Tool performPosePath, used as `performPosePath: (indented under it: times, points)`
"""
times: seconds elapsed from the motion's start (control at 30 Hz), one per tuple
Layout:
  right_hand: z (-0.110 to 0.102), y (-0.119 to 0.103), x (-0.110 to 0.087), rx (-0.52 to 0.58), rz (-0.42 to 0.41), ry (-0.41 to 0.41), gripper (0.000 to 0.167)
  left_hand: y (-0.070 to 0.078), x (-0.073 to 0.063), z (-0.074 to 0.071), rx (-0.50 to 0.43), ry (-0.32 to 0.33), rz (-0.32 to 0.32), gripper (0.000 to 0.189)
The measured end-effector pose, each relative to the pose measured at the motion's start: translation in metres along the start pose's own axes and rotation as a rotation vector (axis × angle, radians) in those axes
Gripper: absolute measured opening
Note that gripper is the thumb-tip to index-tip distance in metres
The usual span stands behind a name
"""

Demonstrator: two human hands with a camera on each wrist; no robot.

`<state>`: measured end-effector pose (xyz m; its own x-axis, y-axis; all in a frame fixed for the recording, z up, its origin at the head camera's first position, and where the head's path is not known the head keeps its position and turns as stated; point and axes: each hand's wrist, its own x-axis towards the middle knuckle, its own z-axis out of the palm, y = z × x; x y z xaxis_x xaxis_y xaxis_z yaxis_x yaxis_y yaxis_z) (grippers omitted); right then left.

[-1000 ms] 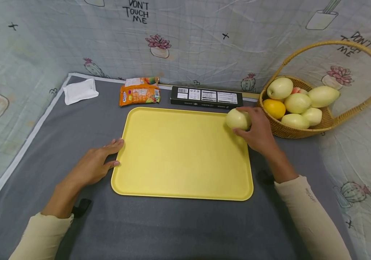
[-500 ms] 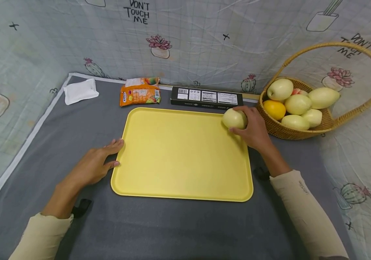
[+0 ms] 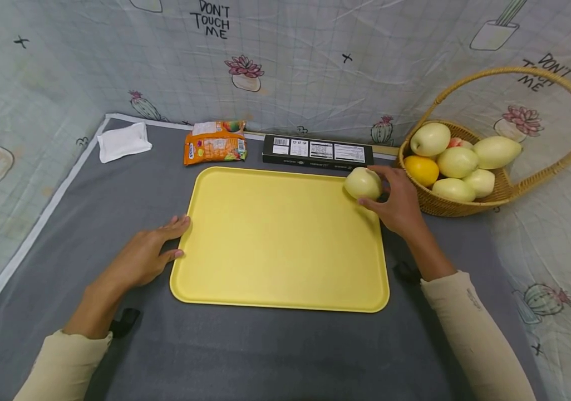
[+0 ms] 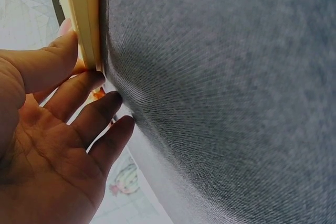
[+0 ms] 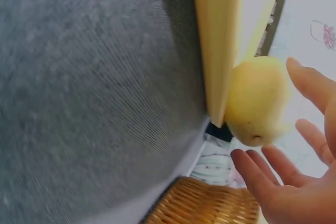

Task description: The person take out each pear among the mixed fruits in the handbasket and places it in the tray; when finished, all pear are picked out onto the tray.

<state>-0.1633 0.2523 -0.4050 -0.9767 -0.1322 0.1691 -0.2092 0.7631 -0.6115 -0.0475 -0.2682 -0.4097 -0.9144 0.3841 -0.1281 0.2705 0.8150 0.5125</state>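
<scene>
A round pale yellow-green fruit [image 3: 363, 184] rests at the back right corner of the yellow tray [image 3: 275, 239]. My right hand [image 3: 397, 197] is spread beside it, thumb at its near side and fingertips toward its back. In the right wrist view a gap shows between the fingers of that hand [image 5: 294, 166] and the fruit [image 5: 257, 98], which sits against the tray wall [image 5: 212, 51]. At the tray's left edge, the fingertips and thumb of my left hand [image 3: 147, 253] touch the rim, its fingers loosely extended. The left wrist view shows that thumb [image 4: 50, 61] along the rim [image 4: 86, 24].
A wicker basket [image 3: 441, 207] with a tall handle stands at the back right, holding several pale fruits [image 3: 458, 161] and an orange one [image 3: 422, 170]. Behind the tray lie a black box [image 3: 318, 152], an orange snack packet [image 3: 215, 143] and a white folded cloth [image 3: 124, 142].
My right hand and the fruit shifted slightly left, then the hand drew back right, and its fingers now stand wider around the fruit. The left hand stays at the tray edge.
</scene>
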Motion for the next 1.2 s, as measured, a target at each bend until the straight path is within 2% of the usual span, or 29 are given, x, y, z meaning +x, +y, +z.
performPosePath:
  times: [0.27, 0.43, 0.63, 0.8, 1.0, 1.2]
  points:
    - [-0.031, -0.008, 0.007, 0.005, -0.019, 0.174, 0.072, -0.002, -0.002, -0.001, 0.004, 0.01, 0.002, 0.072]
    - [-0.056, -0.008, 0.019, 0.033, 0.032, 0.284, 0.072, -0.002, -0.003, -0.001, 0.011, 0.012, 0.003, 0.072]
    - [-0.077, 0.005, 0.036, 0.003, 0.105, 0.345, 0.071, -0.002, -0.003, 0.0, -0.001, -0.001, -0.01, 0.072]
    - [-0.089, 0.02, 0.053, -0.061, 0.172, 0.318, 0.074, -0.003, -0.003, 0.0, 0.001, 0.005, -0.004, 0.073]
    - [-0.1, 0.031, 0.073, -0.152, 0.259, 0.188, 0.08, -0.003, -0.003, 0.001, 0.005, 0.011, -0.004, 0.072]
    - [-0.103, 0.039, 0.083, -0.182, 0.315, 0.085, 0.084, -0.002, -0.002, 0.001, 0.006, 0.012, -0.003, 0.073]
